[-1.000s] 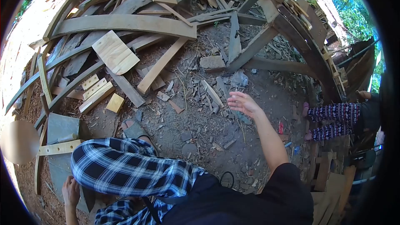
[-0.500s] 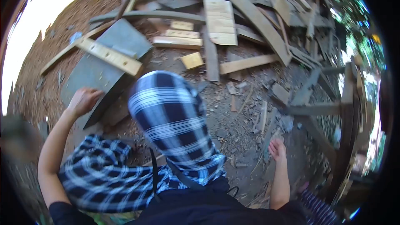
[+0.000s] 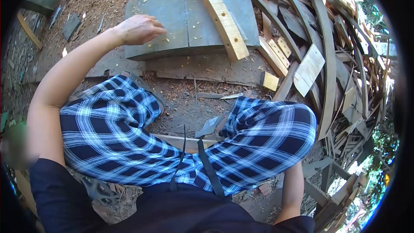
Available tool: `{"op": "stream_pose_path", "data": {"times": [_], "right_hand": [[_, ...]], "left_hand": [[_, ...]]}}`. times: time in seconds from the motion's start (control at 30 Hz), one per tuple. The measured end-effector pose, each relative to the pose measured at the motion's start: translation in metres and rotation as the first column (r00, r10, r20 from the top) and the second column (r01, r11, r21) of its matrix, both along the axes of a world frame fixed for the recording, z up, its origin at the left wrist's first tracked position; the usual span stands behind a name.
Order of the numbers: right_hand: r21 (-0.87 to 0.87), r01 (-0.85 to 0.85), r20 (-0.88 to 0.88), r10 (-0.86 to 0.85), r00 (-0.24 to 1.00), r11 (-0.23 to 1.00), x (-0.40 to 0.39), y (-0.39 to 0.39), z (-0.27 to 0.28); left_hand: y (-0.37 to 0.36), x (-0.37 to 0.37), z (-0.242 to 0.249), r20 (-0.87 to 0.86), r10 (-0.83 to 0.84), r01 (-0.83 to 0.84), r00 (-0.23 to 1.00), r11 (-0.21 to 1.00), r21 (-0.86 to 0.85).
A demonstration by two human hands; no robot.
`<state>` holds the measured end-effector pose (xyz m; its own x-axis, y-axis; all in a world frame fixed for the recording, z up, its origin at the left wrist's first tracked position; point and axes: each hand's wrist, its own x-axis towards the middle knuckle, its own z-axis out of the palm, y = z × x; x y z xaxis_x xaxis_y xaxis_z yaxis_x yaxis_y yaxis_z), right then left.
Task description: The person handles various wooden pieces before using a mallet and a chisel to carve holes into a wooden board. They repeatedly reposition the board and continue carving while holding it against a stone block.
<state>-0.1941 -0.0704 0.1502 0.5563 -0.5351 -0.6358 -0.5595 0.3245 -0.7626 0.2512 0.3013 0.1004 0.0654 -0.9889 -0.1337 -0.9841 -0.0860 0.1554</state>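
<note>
In the head view, the left hand (image 3: 141,30), fingers curled, grip unclear, is over the grey block (image 3: 170,13)'s left part. Right of it, a holed wooden strip (image 3: 221,15) crosses the block. The knee hides the right hand. Scrap wood (image 3: 330,60) covers littered ground (image 3: 181,108).

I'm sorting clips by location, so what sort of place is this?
Probably an outdoor woodworking yard: a wooden bar with drilled holes lies across a gray block, long curved planks are piled beside it, and wood chips litter the ground.
</note>
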Motion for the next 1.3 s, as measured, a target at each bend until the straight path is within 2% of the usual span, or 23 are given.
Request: {"op": "stream_pose_path", "data": {"times": [0.03, 0.1, 0.17, 0.23, 0.3, 0.33, 0.5, 0.57, 0.63, 0.7, 0.73, 0.77, 0.93, 1.0, 1.03, 1.1, 1.23, 1.3], "right_hand": [[0.02, -0.056, 0.044, 0.055, 0.998, 0.998, 0.024, 0.017, 0.016], [-0.171, -0.323, -0.142, 0.301, 0.943, 0.931, 0.044, -0.022, -0.021], [-0.264, -0.501, -0.304, 0.422, 0.854, 0.824, 0.079, -0.028, -0.008], [-0.265, -0.56, -0.325, 0.473, 0.819, 0.785, 0.101, -0.034, 0.0], [-0.282, -0.556, -0.29, 0.482, 0.826, 0.782, 0.107, -0.049, -0.002], [-0.306, -0.568, -0.328, 0.476, 0.816, 0.764, 0.113, -0.044, 0.01], [-0.406, -0.621, -0.438, 0.454, 0.776, 0.67, 0.139, -0.035, 0.073], [-0.449, -0.665, -0.473, 0.472, 0.744, 0.597, 0.153, -0.039, 0.085], [-0.451, -0.703, -0.514, 0.484, 0.708, 0.55, 0.174, -0.047, 0.09], [-0.434, -0.762, -0.523, 0.554, 0.648, 0.481, 0.213, -0.049, 0.082], [-0.447, -0.775, -0.56, 0.537, 0.632, 0.446, 0.227, -0.041, 0.077], [-0.413, -0.821, -0.569, 0.592, 0.571, 0.395, 0.243, -0.035, 0.073], [-0.412, -0.888, -0.537, 0.734, 0.417, 0.203, 0.285, -0.015, 0.042], [-0.427, -0.89, -0.561, 0.724, 0.401, 0.161, 0.29, -0.025, 0.025], [-0.448, -0.885, -0.57, 0.723, 0.391, 0.126, 0.289, -0.034, 0.016], [-0.443, -0.884, -0.576, 0.707, 0.41, 0.152, 0.281, -0.039, 0.007], [-0.48, -0.837, -0.55, 0.654, 0.52, 0.262, 0.227, -0.068, -0.014], [-0.57, -0.76, -0.501, 0.599, 0.624, 0.314, 0.187, -0.086, -0.036]], "left_hand": [[0.003, 0.006, -0.003, -0.013, 0.018, -0.018, 1.0, 1.0, -0.004], [0.008, 0.017, -0.008, 0.029, 0.084, -0.084, 0.996, 0.996, -0.012], [0.009, 0.029, -0.012, 0.016, 0.165, -0.165, 0.986, 0.986, 0.021], [0.012, 0.04, -0.017, 0.017, 0.222, -0.222, 0.975, 0.973, 0.056], [0.015, 0.046, -0.022, 0.005, 0.208, -0.206, 0.978, 0.972, -0.113], [0.012, 0.045, -0.013, 0.009, 0.243, -0.243, 0.97, 0.969, 0.032], [0.027, 0.044, -0.042, -0.013, 0.234, -0.234, 0.972, 0.967, -0.098], [0.03, 0.036, -0.044, -0.021, 0.232, -0.233, 0.972, 0.963, -0.135], [0.04, 0.031, -0.031, -0.006, 0.296, -0.296, 0.955, 0.955, -0.019], [0.053, 0.03, -0.04, -0.016, 0.32, -0.319, 0.947, 0.947, 0.025], [0.055, 0.032, -0.04, -0.015, 0.314, -0.314, 0.949, 0.95, 0.008], [0.056, 0.033, -0.037, -0.008, 0.302, -0.303, 0.953, 0.953, -0.018], [0.047, 0.036, -0.025, 0.03, 0.273, -0.273, 0.961, 0.962, -0.007], [0.036, 0.033, -0.025, 0.039, 0.233, -0.226, 0.972, 0.965, -0.13], [0.029, 0.032, -0.024, 0.047, 0.214, -0.208, 0.976, 0.971, -0.119], [0.011, 0.028, -0.024, -0.056, 0.2, -0.208, 0.978, 0.952, -0.223], [-0.028, 0.011, -0.013, -0.068, 0.078, -0.091, 0.995, 0.972, -0.219], [-0.049, 0.002, 0.005, -0.084, 0.07, -0.084, 0.994, 0.982, -0.17]]}}
